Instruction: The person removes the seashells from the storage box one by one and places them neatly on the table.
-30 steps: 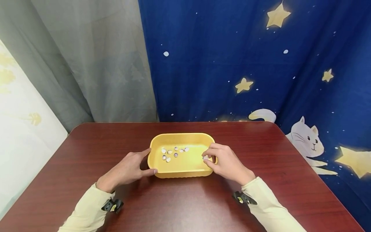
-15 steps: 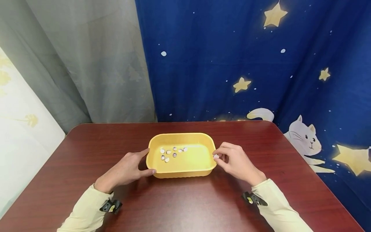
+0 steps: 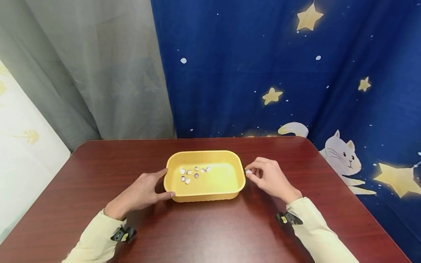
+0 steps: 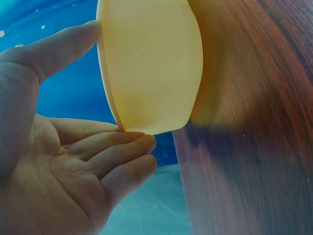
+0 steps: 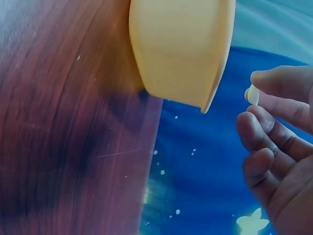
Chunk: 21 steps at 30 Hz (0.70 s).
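Observation:
A yellow plastic basin [image 3: 205, 197] stands on the table in the head view, with several small white and purplish shells [image 3: 187, 181] in its left half. My left hand [image 3: 143, 191] touches its left end, thumb over the near rim and index fingertip at the left rim. In the left wrist view these fingers [image 4: 63, 46] look mostly straight against the basin wall. Just off the basin's right end, my right hand [image 3: 270, 179] pinches one small pale shell [image 5: 253, 95] between thumb and index finger. The other fingers of that hand are loosely bent.
The dark red-brown wooden table [image 3: 210, 230] extends around the basin. Behind it hang a grey curtain [image 3: 125, 73] and a blue curtain with stars [image 3: 236, 73]. Each wrist wears a black strap device [image 3: 124, 234].
My right hand has lifted the pinched shell out over the basin's right rim and moved right, away from it. The left hand stays at the basin; the view shifts slightly.

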Motion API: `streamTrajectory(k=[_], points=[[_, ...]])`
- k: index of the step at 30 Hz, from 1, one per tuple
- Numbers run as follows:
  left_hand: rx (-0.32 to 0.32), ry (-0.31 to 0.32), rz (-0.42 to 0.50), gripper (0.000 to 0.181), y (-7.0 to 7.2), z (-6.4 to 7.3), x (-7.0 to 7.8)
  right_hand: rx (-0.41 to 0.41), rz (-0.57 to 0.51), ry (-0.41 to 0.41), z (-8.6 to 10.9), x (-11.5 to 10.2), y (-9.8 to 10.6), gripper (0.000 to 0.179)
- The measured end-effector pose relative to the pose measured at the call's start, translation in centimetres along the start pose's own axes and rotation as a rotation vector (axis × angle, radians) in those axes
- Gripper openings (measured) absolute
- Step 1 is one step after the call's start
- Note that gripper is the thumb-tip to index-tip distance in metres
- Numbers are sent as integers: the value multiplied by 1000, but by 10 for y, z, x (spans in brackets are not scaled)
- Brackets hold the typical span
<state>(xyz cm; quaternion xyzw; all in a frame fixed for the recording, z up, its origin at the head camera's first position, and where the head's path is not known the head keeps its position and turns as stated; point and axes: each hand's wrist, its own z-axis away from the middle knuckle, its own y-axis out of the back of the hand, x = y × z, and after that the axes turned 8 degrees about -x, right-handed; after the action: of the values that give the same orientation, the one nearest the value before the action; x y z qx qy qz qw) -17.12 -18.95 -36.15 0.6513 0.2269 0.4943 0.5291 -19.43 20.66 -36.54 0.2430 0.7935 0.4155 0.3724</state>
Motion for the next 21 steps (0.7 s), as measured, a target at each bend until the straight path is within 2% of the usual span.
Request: streamTrajectory(k=[13,21], points=[[-10,10,6,81,0,0,3,-68,45,-93,-6,23,-11,5],[-11,19,8,81,0,1,2,-128,109,-116,-13,32,-23,3]])
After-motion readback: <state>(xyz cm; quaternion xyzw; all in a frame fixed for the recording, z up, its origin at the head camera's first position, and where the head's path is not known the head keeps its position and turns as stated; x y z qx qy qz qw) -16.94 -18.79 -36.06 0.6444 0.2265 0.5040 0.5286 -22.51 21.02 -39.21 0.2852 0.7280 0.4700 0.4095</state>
